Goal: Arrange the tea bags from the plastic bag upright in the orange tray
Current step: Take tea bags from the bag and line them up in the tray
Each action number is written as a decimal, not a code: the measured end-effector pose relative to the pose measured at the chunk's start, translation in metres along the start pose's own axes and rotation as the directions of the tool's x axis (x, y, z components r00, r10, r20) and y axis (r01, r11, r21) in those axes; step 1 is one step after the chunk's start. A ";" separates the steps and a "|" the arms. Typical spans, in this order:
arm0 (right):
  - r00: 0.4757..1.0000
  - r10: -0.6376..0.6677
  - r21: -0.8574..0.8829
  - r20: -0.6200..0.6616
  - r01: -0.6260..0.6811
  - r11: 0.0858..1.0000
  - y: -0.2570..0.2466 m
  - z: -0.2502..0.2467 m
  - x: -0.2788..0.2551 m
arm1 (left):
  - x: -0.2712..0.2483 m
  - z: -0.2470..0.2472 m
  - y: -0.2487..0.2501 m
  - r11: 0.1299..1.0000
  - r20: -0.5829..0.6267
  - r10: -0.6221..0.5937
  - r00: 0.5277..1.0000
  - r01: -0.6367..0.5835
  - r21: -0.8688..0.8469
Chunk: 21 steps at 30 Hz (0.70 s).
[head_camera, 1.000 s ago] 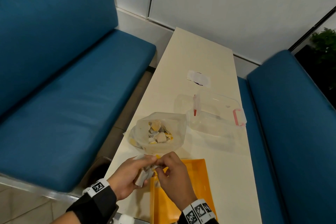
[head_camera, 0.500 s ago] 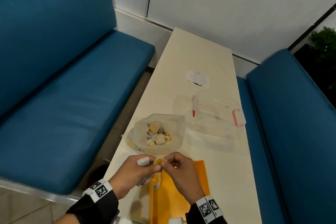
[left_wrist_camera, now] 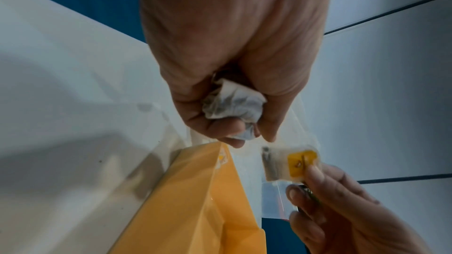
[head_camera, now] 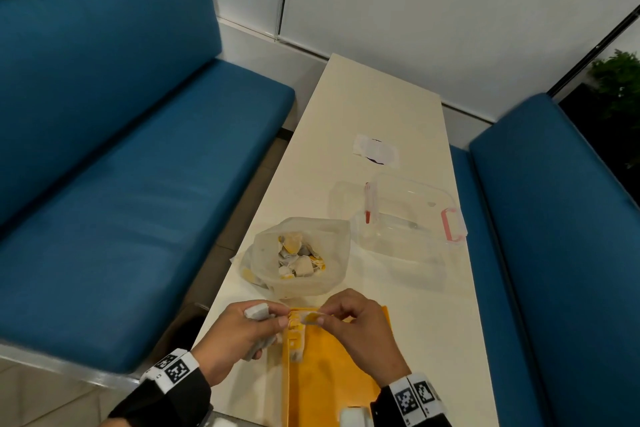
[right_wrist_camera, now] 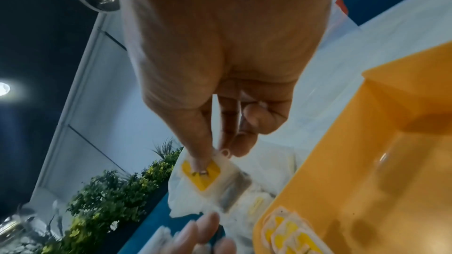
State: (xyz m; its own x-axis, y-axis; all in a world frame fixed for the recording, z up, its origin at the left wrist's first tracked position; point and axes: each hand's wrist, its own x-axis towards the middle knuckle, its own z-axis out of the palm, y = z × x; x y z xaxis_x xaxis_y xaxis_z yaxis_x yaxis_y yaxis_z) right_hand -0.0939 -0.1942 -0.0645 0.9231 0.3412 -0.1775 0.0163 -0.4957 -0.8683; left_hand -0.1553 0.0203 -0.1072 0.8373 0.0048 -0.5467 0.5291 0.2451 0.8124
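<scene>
1. Tea bag [left_wrist_camera: 289, 162], a small flat white paper sachet with a square yellow tag on its face, hangs just above the near-left corner of the shallow orange plastic tray [head_camera: 332, 367]; the right hand [head_camera: 360, 333] pinches it by one edge between thumb and forefinger.
2. Left hand [head_camera: 239, 333] has its fingers curled tight round a crumpled wad of soft white tea bags [left_wrist_camera: 232, 103], just left of the tray.
3. Standing tea bags [right_wrist_camera: 288, 233] lean in a short row against the tray's left wall, yellow tags showing.
4. Risk: the paper is thin and limp, so a sachet set down with nothing to lean on would likely flop flat on the tray's smooth, glossy floor.
5. Risk: pushing the new one in could tip the leaning row, since the sachets only prop each other.
6. Risk: the left hand's squeeze may crease the paper, and creased bags would probably stand less well; strings, if any, could tangle.
7. Translucent, crinkled plastic bag [head_camera: 304, 253] sits open on the pale desk [head_camera: 374, 104] just beyond the tray, with many sachets left inside.
8. Clear rigid plastic box with pink clips [head_camera: 408, 218] stands beyond the tray, to the right of the bag.
</scene>
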 end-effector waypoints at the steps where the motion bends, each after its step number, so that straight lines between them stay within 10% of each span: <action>1: 1.000 0.005 -0.024 0.025 -0.004 1.000 0.004 -0.003 0.000 | 0.000 -0.002 -0.001 1.000 -0.010 -0.012 1.000 0.012 -0.010; 9: 0.938 0.284 -0.288 0.197 -0.222 0.931 0.029 -0.002 -0.008 | 0.002 -0.008 -0.014 0.995 -0.065 -0.082 0.995 0.085 0.047; 21: 0.841 0.415 -0.125 0.348 -0.397 0.909 0.041 0.042 -0.007 | 0.007 0.008 -0.030 0.970 -0.034 -0.064 0.997 0.071 0.232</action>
State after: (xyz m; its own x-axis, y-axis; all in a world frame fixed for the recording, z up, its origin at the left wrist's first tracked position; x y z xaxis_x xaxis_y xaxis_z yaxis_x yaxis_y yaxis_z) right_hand -0.1155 -0.1835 -0.1183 0.6494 0.3591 -0.6704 -0.3031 -0.6863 -0.6612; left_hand -0.1638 0.0057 -0.1337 0.7962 0.0224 -0.6046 0.6045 0.0136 0.7965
